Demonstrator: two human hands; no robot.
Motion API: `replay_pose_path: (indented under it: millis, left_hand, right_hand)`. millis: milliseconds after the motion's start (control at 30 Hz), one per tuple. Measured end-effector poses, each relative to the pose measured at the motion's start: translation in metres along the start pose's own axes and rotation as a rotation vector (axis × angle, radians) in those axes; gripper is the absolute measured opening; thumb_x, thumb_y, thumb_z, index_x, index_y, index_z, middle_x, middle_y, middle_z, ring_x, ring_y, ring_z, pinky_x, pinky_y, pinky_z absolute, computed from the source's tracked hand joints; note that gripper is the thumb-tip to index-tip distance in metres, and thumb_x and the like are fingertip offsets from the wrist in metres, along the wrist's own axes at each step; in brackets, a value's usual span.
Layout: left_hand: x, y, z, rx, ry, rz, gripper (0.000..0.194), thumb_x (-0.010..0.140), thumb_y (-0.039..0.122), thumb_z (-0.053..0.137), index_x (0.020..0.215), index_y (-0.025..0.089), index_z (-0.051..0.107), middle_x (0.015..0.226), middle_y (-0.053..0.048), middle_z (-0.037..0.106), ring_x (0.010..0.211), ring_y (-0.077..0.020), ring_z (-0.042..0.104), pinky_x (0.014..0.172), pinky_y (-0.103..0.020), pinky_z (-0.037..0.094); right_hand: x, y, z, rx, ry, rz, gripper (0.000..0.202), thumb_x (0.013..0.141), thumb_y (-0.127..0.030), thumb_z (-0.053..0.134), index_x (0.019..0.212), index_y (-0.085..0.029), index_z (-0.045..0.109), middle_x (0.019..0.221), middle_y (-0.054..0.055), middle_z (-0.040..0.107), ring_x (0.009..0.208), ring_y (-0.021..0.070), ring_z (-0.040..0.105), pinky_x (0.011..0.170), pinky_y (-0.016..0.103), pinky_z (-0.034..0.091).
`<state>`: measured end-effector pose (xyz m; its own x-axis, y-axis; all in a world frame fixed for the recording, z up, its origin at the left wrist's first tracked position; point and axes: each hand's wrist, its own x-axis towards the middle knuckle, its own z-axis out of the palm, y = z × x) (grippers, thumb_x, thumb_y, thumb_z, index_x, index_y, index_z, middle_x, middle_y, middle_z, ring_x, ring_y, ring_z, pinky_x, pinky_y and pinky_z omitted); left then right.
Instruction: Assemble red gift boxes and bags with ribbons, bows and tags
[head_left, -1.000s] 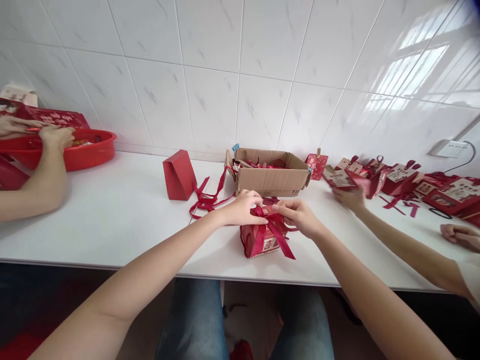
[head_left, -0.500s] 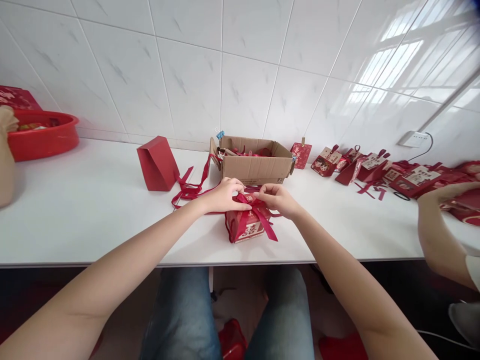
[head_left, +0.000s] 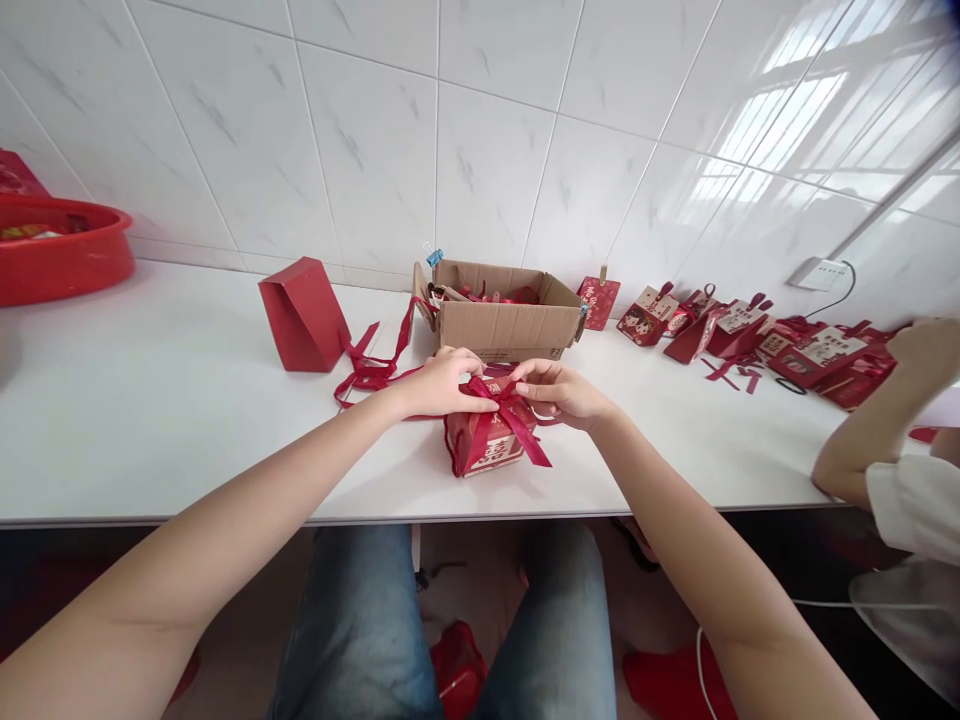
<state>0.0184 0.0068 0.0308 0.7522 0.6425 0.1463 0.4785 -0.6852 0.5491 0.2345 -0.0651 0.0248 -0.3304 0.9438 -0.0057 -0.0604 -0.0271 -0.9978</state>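
Observation:
A small red gift box (head_left: pixel 501 452) with a pale printed front sits near the front edge of the white table. Across its top is a dark red ribbon bow (head_left: pixel 504 395), its tails hanging over the front. My left hand (head_left: pixel 454 382) pinches the bow's left side, thumb pointing right. From the other side, my right hand (head_left: pixel 559 392) has thumb and fingertips closed on the right loop. Loose red ribbon (head_left: pixel 375 375) trails on the table left of the box.
Behind the gift box stands an open cardboard box (head_left: pixel 499 328) holding red pieces. A plain red box (head_left: pixel 304 315) is to its left, a red basin (head_left: pixel 67 250) farther left. Several finished-looking gift boxes (head_left: pixel 817 350) line the right, near a co-worker's arm (head_left: pixel 877 430).
Both hands stay at the bow, with the right fingers slightly shifted. The view has tilted a little, and the co-worker's arm at the right has bent upward, away from the boxes.

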Motion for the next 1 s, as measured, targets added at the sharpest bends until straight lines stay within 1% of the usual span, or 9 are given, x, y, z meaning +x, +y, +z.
replay_pose_path:
  millis: [167,267,500,567,633,700,800,900,1000]
  left_hand:
    - [0.002,-0.002,0.001,-0.018,0.004,0.01,0.055,0.061,0.07,0.066,0.087,0.022,0.06,0.124,-0.007,0.054,0.119,-0.0322,0.044,0.099,-0.044,0.039]
    - [0.002,-0.001,0.001,-0.033,-0.004,0.004,0.055,0.061,0.07,0.067,0.088,0.023,0.06,0.123,-0.007,0.055,0.119,-0.0319,0.044,0.099,-0.044,0.04]
    - [0.003,-0.004,0.002,-0.032,-0.006,0.014,0.058,0.06,0.07,0.066,0.094,0.023,0.06,0.124,-0.008,0.055,0.122,-0.0329,0.042,0.1,-0.044,0.039]
    - [0.004,-0.005,0.003,-0.029,-0.005,0.021,0.058,0.06,0.07,0.066,0.094,0.023,0.061,0.124,-0.008,0.056,0.122,-0.0328,0.043,0.1,-0.044,0.039]
    - [0.004,-0.005,0.003,-0.03,-0.003,0.02,0.057,0.06,0.07,0.066,0.094,0.023,0.061,0.123,-0.008,0.056,0.121,-0.0327,0.044,0.1,-0.043,0.039]
    - [0.004,-0.005,0.003,-0.031,-0.004,0.017,0.057,0.06,0.069,0.067,0.094,0.024,0.062,0.123,-0.007,0.056,0.121,-0.0328,0.044,0.099,-0.043,0.04]
    - [0.004,-0.004,0.002,-0.038,-0.009,0.007,0.057,0.059,0.069,0.068,0.094,0.024,0.062,0.124,-0.006,0.056,0.122,-0.0332,0.044,0.099,-0.043,0.04]
    - [0.005,-0.004,0.002,-0.042,-0.011,-0.012,0.059,0.059,0.069,0.068,0.097,0.025,0.062,0.125,-0.006,0.055,0.122,-0.0329,0.045,0.1,-0.043,0.039]
    - [0.006,-0.004,0.002,-0.044,-0.018,-0.039,0.064,0.058,0.07,0.068,0.104,0.026,0.062,0.125,-0.007,0.054,0.121,-0.0322,0.045,0.1,-0.043,0.039]
  right_hand:
    - [0.003,0.005,0.006,0.017,0.137,-0.101,0.031,0.067,-0.039,0.077,0.085,-0.018,0.065,0.058,-0.007,0.054,0.043,0.0036,0.041,0.041,0.02,0.023]
    - [0.006,0.008,0.01,-0.011,0.161,-0.135,0.03,0.068,-0.038,0.077,0.087,-0.019,0.067,0.067,-0.005,0.06,0.045,0.0035,0.044,0.042,0.02,0.023]
    - [0.009,0.01,0.01,-0.019,0.189,-0.158,0.026,0.063,-0.034,0.08,0.079,-0.018,0.068,0.059,-0.005,0.057,0.044,0.0026,0.034,0.042,0.02,0.021]
    - [0.008,0.009,0.01,-0.082,0.198,-0.205,0.024,0.064,-0.035,0.079,0.078,-0.018,0.07,0.061,-0.004,0.059,0.047,0.0042,0.04,0.044,0.02,0.027]
    - [0.008,0.008,0.012,-0.164,0.216,-0.269,0.024,0.065,-0.037,0.079,0.077,-0.018,0.071,0.069,-0.001,0.063,0.056,0.0079,0.05,0.049,0.022,0.036]
    - [0.008,0.008,0.014,-0.214,0.227,-0.313,0.025,0.065,-0.039,0.078,0.077,-0.019,0.071,0.076,0.001,0.065,0.063,0.0105,0.054,0.053,0.023,0.04]
    - [0.009,0.009,0.015,-0.173,0.204,-0.287,0.027,0.066,-0.042,0.077,0.081,-0.02,0.071,0.075,0.0,0.062,0.055,0.0076,0.047,0.046,0.022,0.034]
    - [0.01,0.009,0.014,-0.076,0.156,-0.246,0.027,0.068,-0.041,0.073,0.083,-0.019,0.07,0.059,-0.004,0.052,0.046,0.0042,0.033,0.043,0.021,0.023]
    - [0.011,0.007,0.014,-0.006,0.108,-0.212,0.026,0.069,-0.038,0.071,0.086,-0.019,0.07,0.052,-0.006,0.047,0.045,0.0053,0.034,0.043,0.021,0.021]
